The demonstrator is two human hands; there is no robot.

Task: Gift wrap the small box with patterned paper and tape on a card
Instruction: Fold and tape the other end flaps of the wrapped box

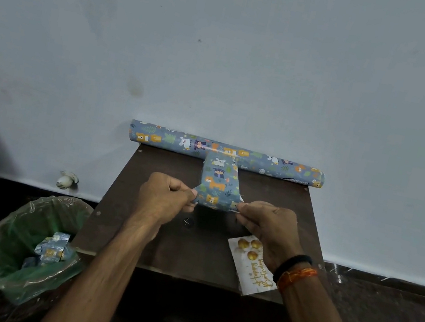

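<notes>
your left hand (164,195) and right hand (266,221) each pinch a corner of the paper (218,187), pulling it tight over the box, hidden underneath. card (252,267) waits close by for taping.

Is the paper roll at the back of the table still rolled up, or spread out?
Rolled up. The paper roll lies as a closed tube along the wall at the table's far edge; the piece both hands hold looks separate.

Pale blue wall (227,35) w/ stains, dark floor (390,320), brown table (158,236).
</notes>
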